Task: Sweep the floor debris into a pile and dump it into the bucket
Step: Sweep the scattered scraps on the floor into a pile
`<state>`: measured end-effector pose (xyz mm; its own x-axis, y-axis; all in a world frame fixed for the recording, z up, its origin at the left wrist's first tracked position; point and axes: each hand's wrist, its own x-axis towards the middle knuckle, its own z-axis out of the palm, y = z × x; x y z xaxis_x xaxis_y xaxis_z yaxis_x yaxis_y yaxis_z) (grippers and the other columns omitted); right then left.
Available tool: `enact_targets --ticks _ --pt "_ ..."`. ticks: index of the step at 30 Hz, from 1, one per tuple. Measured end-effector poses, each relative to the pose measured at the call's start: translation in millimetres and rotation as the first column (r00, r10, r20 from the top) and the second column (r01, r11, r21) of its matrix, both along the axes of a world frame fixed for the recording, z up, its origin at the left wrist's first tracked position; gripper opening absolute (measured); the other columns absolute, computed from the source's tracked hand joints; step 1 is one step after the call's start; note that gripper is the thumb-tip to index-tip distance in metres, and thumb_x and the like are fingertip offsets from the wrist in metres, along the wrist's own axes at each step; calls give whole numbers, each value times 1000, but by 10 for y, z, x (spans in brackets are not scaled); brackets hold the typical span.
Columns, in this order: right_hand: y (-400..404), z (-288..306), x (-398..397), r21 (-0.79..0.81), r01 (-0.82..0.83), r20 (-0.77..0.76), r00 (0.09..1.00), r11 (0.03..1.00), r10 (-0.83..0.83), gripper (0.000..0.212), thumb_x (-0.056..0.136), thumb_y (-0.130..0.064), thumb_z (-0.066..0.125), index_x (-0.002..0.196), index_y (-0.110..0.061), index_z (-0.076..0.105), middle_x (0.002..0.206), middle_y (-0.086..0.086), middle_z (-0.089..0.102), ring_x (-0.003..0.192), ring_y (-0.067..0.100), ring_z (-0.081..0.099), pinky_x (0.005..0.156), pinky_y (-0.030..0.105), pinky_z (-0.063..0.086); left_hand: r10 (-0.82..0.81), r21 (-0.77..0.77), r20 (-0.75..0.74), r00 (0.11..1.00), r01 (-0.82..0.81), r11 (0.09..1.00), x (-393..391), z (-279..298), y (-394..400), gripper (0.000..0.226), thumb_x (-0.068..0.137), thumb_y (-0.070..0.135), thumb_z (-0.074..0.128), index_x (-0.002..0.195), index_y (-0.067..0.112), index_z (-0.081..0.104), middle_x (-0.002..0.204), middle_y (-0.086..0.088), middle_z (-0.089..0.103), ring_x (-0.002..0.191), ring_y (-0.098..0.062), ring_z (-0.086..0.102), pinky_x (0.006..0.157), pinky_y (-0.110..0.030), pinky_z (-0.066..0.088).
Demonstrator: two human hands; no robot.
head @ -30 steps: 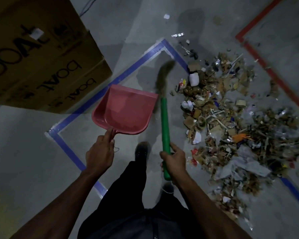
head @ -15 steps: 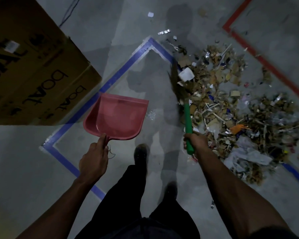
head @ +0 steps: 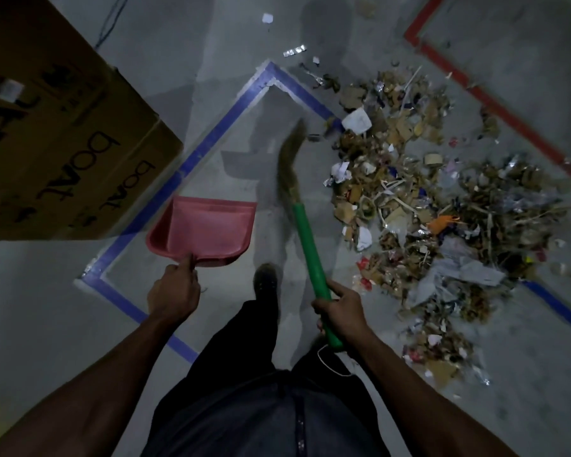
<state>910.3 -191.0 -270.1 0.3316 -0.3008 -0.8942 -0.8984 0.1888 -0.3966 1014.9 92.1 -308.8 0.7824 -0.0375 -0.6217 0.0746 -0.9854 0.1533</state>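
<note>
Judging by its look, the debris pile [head: 419, 206] should handle light and loose: cardboard scraps, crumpled paper and foil bits that scatter easily, best moved with the broom [head: 305, 232]. It sprawls at two o'clock of the feet. The right hand [head: 342, 311] grips the green handle; the left hand [head: 173, 293] holds the pink dustpan [head: 205, 229] by its handle.

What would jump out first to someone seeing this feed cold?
The big debris pile of cardboard scraps and paper, spread over the grey floor at right. Next, the pink dustpan held by the left hand at centre left, and the green-handled broom gripped by the right hand beside the pile. Large cardboard boxes fill the upper left.
</note>
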Motion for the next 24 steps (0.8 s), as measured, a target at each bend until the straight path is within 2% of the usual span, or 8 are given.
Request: enact_targets --ticks 5,10,13,16,20,24 --pt "29 -14 -310 38 -164 -122 978 986 167 63 83 1 64 143 -13 47 80 19 65 41 21 54 38 24 43 -43 8 -29 999 43 999 -9 10 -17 37 97 25 38 133 18 34 100 -22 56 83 -42 58 75 -47 48" --pt "-375 -183 -462 -68 -116 -188 977 991 101 62 79 -1 66 138 -12 53 71 17 67 46 24 58 46 29 48 -84 -3 -19 996 84 996 -37 38 -59 39 98 25 37 136 18 33 98 -22 54 82 -41 57 73 -46 46" --pt "-616 -280 -447 -148 -30 -157 988 989 6 64 80 1 65 141 -13 51 69 15 64 42 24 56 45 28 45 -103 4 -12 995 103 995 -51 60 -114 40 99 26 35 138 20 28 98 -21 52 81 -40 56 73 -45 45" --pt "-680 -249 -489 -190 17 -85 996 982 -33 68 81 1 65 143 -19 48 78 16 65 40 23 55 42 26 43 -106 -10 11 994 106 994 -71 71 -193 38 100 27 35 137 22 27 94 -19 52 78 -39 56 70 -45 46" --pt "-611 -152 -673 -186 -81 -43 996 979 74 69 80 -5 67 144 -22 47 87 17 70 46 23 59 46 31 49 -128 -40 19 992 128 991 -139 73 -367 38 99 27 37 137 25 30 98 -18 53 79 -39 56 70 -44 45" --pt "-713 -218 -680 -101 -133 -47 991 986 129 66 83 -4 65 144 -20 47 80 15 66 38 17 56 40 23 44 -155 -40 3 988 155 987 -240 109 -661 41 100 30 36 140 26 29 103 -17 54 85 -40 57 73 -45 45"
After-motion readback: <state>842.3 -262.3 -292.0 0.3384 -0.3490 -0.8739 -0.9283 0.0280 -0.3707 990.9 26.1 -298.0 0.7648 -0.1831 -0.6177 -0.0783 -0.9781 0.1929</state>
